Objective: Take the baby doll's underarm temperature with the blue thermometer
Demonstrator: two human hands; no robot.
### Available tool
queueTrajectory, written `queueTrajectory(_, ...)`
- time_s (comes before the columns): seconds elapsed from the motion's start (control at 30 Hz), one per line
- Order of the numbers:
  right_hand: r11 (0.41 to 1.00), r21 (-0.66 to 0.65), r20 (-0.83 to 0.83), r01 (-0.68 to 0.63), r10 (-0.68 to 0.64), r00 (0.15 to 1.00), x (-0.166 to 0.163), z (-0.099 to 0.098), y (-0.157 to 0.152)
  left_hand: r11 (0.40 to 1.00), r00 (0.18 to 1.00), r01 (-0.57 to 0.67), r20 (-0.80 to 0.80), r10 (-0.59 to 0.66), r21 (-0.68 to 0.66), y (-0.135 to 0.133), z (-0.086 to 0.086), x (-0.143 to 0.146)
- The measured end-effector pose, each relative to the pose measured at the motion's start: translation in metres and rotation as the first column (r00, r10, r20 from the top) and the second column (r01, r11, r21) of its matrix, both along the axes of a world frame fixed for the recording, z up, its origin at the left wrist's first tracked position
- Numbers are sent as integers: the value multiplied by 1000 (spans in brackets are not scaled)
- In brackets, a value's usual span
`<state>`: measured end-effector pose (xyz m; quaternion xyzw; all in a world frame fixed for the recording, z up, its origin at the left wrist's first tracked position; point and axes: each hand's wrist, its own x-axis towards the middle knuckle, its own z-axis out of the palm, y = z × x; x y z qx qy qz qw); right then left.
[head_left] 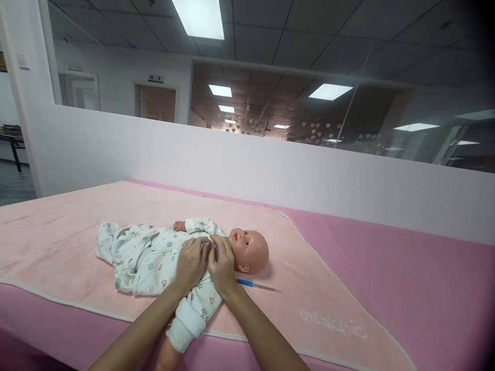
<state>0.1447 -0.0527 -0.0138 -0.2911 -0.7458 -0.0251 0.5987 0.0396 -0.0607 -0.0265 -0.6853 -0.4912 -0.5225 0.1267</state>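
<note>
A baby doll [252, 251] lies on its back, head to the right, dressed in a white printed romper [149, 260] with long sleeves. On the romper's upper chest, just below the doll's chin, my left hand [192, 264] and my right hand [221, 263] meet. Both have bent fingers pinching the cloth near the neckline, the fingertips almost touching. A snap button [174, 252] shows lower on the front, left of my hands. What exactly sits between my fingertips is hidden. Beside the doll's head lies a thin clear stick with a blue end, like a thermometer [260, 286].
Under the doll spreads a pink blanket [332, 288] with white lettering, over a darker pink padded surface [433, 278]. A low white wall [247, 159] with glass above runs along the back. At the far left, a dark table [13, 139] stands beyond an opening.
</note>
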Motion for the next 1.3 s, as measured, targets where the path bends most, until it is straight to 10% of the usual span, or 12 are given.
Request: queueTrajectory(1.3,999,-11,-2,46,-46,999,0,-3,0,997,996,83,22,-83,-2,-5,4,-2)
